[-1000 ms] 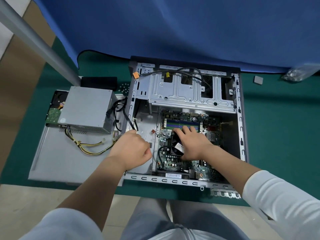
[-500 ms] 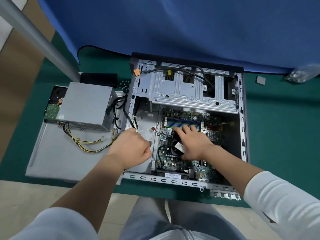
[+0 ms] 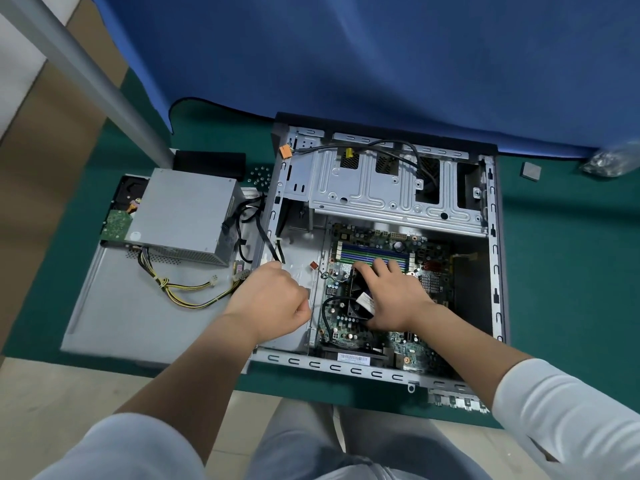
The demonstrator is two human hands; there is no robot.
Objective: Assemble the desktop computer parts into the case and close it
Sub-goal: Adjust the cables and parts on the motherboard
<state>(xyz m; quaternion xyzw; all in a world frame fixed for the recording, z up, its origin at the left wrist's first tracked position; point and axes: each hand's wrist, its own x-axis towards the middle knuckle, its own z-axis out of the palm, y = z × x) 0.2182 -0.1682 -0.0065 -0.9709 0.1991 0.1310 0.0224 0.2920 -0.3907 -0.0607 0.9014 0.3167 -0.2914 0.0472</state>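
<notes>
Fan (image 3: 360, 299) sits on the motherboard (image 3: 377, 244) inside the case (image 3: 346, 367), directly under my right hand (image 3: 393, 299), fingers flat, pressing it. Left hand (image 3: 273, 299), curled, grip unclear, lies just beside.

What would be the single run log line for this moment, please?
stage: CPU fan seating | right hand: flat on fan | left hand: curled, contents unclear | power supply: outside case

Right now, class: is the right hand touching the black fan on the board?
Touching. The head view shows the right hand lying flat on the fan, fingers spread across its top.
</notes>
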